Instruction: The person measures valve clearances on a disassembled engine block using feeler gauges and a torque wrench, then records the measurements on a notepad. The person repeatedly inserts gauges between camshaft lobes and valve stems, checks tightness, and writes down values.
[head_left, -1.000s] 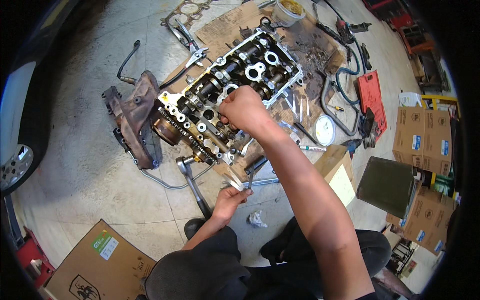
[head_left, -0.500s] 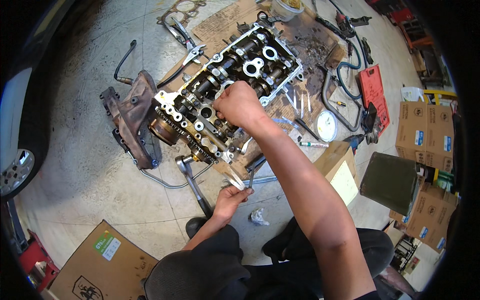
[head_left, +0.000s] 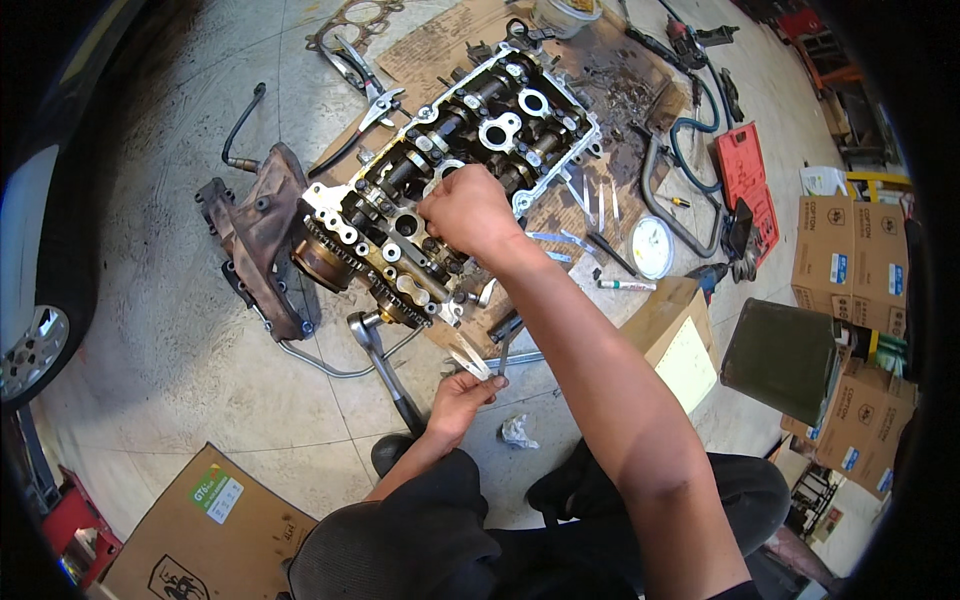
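An engine cylinder head (head_left: 478,125) with exposed camshafts lies on cardboard in front of me. My right hand (head_left: 468,212) reaches over its middle, fingers pinched together and pointing down among the camshaft parts. Whatever is between those fingertips is hidden under the hand. Nearer to me, my left hand (head_left: 462,402) is closed on several thin metal feeler gauge blades (head_left: 470,357) that fan out from its fingers. Beside that hand lies a ratchet wrench (head_left: 384,365), its head next to the timing gear end. Loose metal blades (head_left: 602,203) rest on the cardboard to the right.
A rusty exhaust manifold (head_left: 262,235) lies left of the head, with pliers (head_left: 375,105) beyond. A round white lid (head_left: 653,248), a marker pen (head_left: 627,285), a curved hose (head_left: 655,190) and a red case (head_left: 745,180) are at right. Cardboard boxes (head_left: 850,260) stand farther right.
My right hand stays over the same part of the cylinder head, with only a slight shift. My left hand keeps its hold on the blades. The whole view has shifted slightly.
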